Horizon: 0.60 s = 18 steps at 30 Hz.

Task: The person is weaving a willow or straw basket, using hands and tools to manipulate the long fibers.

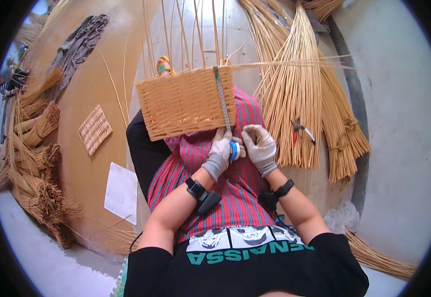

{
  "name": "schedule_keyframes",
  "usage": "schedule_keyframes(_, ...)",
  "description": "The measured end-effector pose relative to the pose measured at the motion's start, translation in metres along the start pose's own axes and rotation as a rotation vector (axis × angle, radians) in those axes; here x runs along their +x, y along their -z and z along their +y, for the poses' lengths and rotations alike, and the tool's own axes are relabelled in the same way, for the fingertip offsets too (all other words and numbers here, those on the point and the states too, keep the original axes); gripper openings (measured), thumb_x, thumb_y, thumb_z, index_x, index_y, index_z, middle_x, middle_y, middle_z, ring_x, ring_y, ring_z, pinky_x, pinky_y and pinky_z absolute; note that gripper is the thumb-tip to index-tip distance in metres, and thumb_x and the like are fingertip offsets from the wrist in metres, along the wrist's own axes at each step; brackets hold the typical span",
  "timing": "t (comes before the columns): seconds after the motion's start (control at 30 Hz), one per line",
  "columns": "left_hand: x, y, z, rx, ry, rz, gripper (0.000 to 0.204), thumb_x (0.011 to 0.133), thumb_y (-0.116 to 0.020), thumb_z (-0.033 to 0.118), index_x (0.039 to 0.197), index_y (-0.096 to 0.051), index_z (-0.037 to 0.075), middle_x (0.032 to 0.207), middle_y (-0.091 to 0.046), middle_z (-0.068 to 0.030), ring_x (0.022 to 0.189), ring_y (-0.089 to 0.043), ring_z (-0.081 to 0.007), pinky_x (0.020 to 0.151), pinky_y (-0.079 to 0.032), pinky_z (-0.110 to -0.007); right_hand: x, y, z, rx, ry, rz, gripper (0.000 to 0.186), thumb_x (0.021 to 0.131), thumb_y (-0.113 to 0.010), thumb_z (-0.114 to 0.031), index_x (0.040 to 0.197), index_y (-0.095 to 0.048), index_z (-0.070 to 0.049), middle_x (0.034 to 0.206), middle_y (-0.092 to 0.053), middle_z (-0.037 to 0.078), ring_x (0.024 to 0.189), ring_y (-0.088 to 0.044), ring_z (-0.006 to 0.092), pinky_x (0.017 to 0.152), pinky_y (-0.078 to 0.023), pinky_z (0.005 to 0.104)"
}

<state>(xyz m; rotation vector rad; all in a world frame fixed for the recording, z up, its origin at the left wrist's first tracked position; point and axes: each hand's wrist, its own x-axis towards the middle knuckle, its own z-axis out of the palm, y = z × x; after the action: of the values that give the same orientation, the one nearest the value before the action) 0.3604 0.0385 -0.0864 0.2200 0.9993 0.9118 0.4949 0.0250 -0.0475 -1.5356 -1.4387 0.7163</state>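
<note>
A woven wicker panel (pixel 185 101) rests on my lap, tilted, with long unwoven stakes rising from its far edge. Across its right part lies the extended blade of a tape measure (pixel 234 151), from the far edge down to the near edge. My left hand (pixel 222 146), in a pale glove, grips the blue and white tape case at the panel's near edge. Just right of it, my right hand (pixel 261 144), also gloved, is curled with thumb and fingertips together. Whatever lies between those fingertips is too small to tell.
Bundles of wicker rods (pixel 294 94) lie on the right, with red-and-white-handled pruning shears (pixel 299 132) on them. To the left are a small woven square (pixel 95 129), a paper sheet (pixel 121 193) and more rod bundles (pixel 40 198). A dark cloth (pixel 79 47) lies far left.
</note>
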Motion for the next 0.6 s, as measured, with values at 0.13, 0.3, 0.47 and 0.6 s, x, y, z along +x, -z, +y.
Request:
schedule_keyframes(0.13,0.003,0.003,-0.003,-0.054,-0.017,-0.037,0.03,0.107,-0.049,0.032,0.134,-0.047,0.02,0.077,-0.062,-0.0086,0.055,-0.065,-0.0229,0.046,-0.057,-0.037,0.0,-0.002,-0.004,-0.053,0.082,0.054,0.011,0.086,-0.076,-0.006,0.096,-0.071,-0.005,0.08,-0.07,0.007,0.067,-0.066,0.0147,0.062,-0.053,0.0289)
schedule_keyframes(0.3,0.005,0.008,-0.006,-0.078,-0.024,-0.042,0.032,0.106,-0.051,0.032,0.135,-0.046,0.017,0.079,-0.064,-0.009,0.058,-0.066,-0.0236,0.047,-0.058,-0.037,0.002,-0.003,-0.003,-0.001,0.018,0.034,0.011,0.086,-0.076,-0.007,0.096,-0.071,-0.006,0.08,-0.069,0.007,0.068,-0.065,0.0154,0.065,-0.053,0.0297)
schedule_keyframes(0.47,0.006,0.016,-0.005,0.021,0.0,-0.05,0.032,0.104,-0.056,0.035,0.125,-0.052,0.01,0.08,-0.066,-0.0093,0.059,-0.067,-0.0229,0.049,-0.058,-0.037,0.0,-0.003,-0.001,-0.102,0.069,0.045,0.012,0.085,-0.077,-0.011,0.095,-0.071,-0.009,0.077,-0.067,0.006,0.065,-0.062,0.0176,0.064,-0.051,0.0321)
schedule_keyframes(0.6,-0.005,0.014,-0.006,0.021,-0.075,-0.11,0.028,0.104,-0.058,0.036,0.109,-0.061,0.008,0.079,-0.066,-0.0068,0.059,-0.066,-0.0186,0.051,-0.059,-0.034,0.005,0.001,-0.006,-0.098,0.112,0.035,0.009,0.087,-0.074,-0.012,0.096,-0.072,-0.009,0.08,-0.069,0.009,0.071,-0.066,0.0234,0.068,-0.052,0.0346)
